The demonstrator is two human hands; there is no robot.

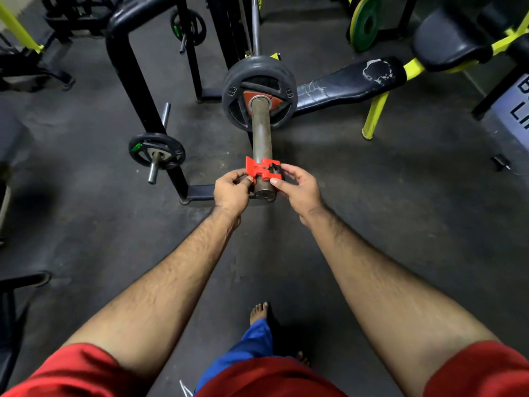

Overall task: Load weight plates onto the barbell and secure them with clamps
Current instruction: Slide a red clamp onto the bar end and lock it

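Note:
The barbell sleeve [261,130] points toward me at the centre of the head view. A large black weight plate [259,74] sits on it at the far end, with a smaller red plate [276,102] in front of it. A red clamp [262,168] sits around the sleeve near its near end, its lever raised. My left hand [231,191] pinches the clamp's left side. My right hand [297,186] grips its right side with thumb and fingers.
A black rack post [137,81] with a small black plate [156,150] on a peg stands to the left. A worn black bench [352,81] with yellow legs lies to the right. A green-yellow plate [365,22] leans at the back. My bare foot [259,312] is below.

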